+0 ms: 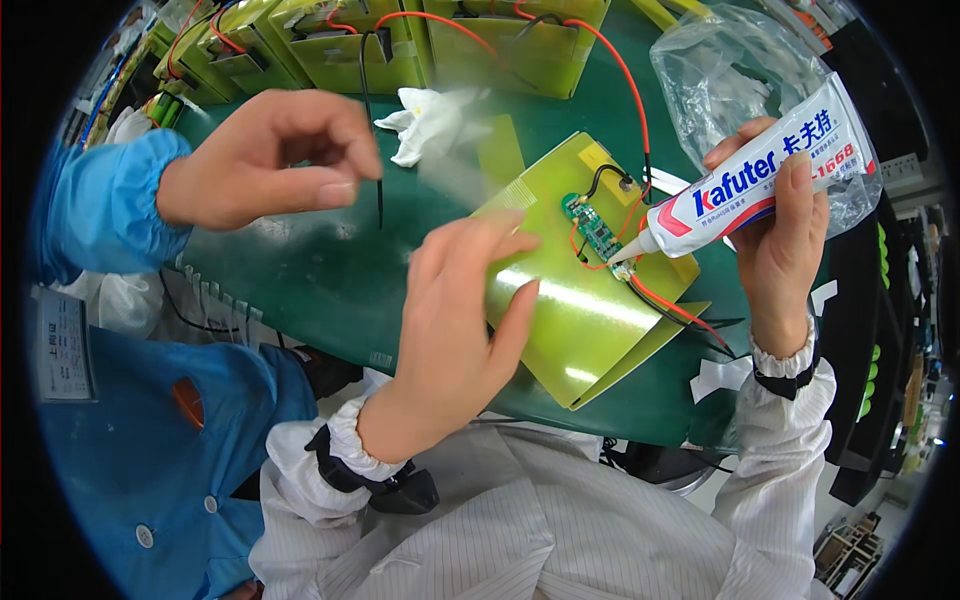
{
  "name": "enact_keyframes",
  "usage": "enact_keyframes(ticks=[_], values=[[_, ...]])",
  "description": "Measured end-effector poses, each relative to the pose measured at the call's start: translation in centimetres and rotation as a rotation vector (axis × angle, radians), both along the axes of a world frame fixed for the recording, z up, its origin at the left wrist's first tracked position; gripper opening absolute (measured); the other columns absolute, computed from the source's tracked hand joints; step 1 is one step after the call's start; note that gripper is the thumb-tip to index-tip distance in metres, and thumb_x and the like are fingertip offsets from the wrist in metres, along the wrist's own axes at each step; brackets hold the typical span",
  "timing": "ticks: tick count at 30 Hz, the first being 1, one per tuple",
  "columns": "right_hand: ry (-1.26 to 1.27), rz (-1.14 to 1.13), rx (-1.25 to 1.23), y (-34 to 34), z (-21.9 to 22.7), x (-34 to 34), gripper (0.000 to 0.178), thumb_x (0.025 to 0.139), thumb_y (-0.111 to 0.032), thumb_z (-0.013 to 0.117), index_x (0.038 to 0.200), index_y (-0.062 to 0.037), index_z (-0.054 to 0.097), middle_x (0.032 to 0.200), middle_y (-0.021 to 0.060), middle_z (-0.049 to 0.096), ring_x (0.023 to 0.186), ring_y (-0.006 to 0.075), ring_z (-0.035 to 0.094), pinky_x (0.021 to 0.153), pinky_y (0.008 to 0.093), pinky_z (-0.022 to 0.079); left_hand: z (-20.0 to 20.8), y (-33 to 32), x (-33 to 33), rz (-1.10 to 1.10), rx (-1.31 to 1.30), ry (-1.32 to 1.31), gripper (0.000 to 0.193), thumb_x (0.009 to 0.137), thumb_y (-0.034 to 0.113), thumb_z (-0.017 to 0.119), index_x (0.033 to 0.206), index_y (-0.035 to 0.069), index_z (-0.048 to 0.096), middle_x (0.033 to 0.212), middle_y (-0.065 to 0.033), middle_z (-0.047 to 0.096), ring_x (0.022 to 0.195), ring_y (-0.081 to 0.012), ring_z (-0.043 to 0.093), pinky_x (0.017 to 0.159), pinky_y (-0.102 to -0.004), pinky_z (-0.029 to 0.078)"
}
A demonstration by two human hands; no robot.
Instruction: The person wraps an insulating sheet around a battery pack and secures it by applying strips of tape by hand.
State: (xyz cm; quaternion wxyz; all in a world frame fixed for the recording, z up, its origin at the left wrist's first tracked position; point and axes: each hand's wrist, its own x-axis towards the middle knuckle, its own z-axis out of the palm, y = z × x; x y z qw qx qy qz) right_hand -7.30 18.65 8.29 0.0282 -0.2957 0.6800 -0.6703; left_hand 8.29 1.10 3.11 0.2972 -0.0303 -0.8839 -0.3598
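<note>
My right hand (785, 225) grips a white glue tube (745, 190), nozzle pointing down and left. The nozzle tip is at the lower end of a small green circuit board (592, 225), touching or just above it. That board lies on a yellow-green wrapped battery pack (560, 300), with black and red wires running from it. My left hand (450, 320) is over the pack's left edge, fingers apart and slightly blurred, with nothing seen in it. Whether it touches the pack I cannot tell.
A co-worker's hand (275, 155) in a blue sleeve hovers at the left, by a hanging black wire. More yellow-green battery packs (350, 50) line the far edge of the green table (320, 300). Crumpled white tissue (425, 125) and a clear plastic bag (700, 70) lie nearby.
</note>
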Motion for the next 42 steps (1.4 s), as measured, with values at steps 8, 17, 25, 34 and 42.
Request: enact_keyframes(ticks=[8, 17, 25, 34, 42], values=[[0.0, 0.0, -0.069, 0.2, -0.3, 0.2, 0.04, 0.091, -0.04, 0.049, 0.1, -0.0025, 0.057, 0.078, 0.0063, 0.065, 0.05, 0.0015, 0.053, 0.039, 0.0145, 0.029, 2.3, 2.0, -3.9, 0.017, 0.054, -0.182, 0.054, 0.068, -0.007, 0.061, 0.118, -0.003, 0.039, 0.087, -0.018, 0.056, 0.083, -0.0358, 0.05, 0.072, -0.0422, 0.041], [0.088, 0.079, 0.048, 1.4, -0.5, -0.4, 0.05, 0.092, -0.045, 0.041, 0.106, 0.0022, 0.05, 0.085, 0.0139, 0.063, 0.067, 0.0108, 0.062, 0.048, 0.0171, 0.048, 2.8, 1.7, -5.0, 0.085, 0.102, -0.387, 0.041, 0.074, -0.003, 0.063, 0.108, 0.001, 0.04, 0.075, -0.0109, 0.062, 0.069, -0.024, 0.063, 0.06, -0.0303, 0.047], [0.097, 0.025, -0.09, 1.0, -0.8, -0.2, 0.041, 0.089, -0.041, 0.051, 0.1, -0.0016, 0.059, 0.08, 0.0072, 0.065, 0.057, 0.0036, 0.057, 0.04, 0.0136, 0.03, 3.0, 1.6, -5.3, 0.067, 0.146, -0.439, 0.04, 0.076, 0.0, 0.063, 0.107, 0.001, 0.039, 0.074, -0.0117, 0.062, 0.067, -0.0203, 0.062, 0.056, -0.0286, 0.046], [0.155, 0.102, 0.003, 1.6, -0.1, -0.2, 0.051, 0.091, -0.045, 0.045, 0.104, 0.0036, 0.051, 0.086, 0.0158, 0.062, 0.074, 0.0153, 0.062, 0.062, 0.0235, 0.051, 1.8, 2.1, -5.2, 0.089, 0.261, -0.322, 0.038, 0.075, -0.002, 0.061, 0.104, -0.001, 0.038, 0.075, -0.0081, 0.059, 0.068, -0.0157, 0.058, 0.058, -0.0261, 0.045], [0.165, 0.053, -0.08, 0.7, -0.5, 0.2, 0.043, 0.089, -0.042, 0.052, 0.099, -0.001, 0.058, 0.08, 0.0076, 0.065, 0.057, 0.0029, 0.057, 0.04, 0.0139, 0.03, 0.7, 2.7, -5.1, 0.087, 0.316, -0.145, 0.035, 0.072, -0.007, 0.059, 0.099, -0.001, 0.038, 0.072, -0.0145, 0.055, 0.071, -0.0323, 0.055, 0.065, -0.0407, 0.041]])
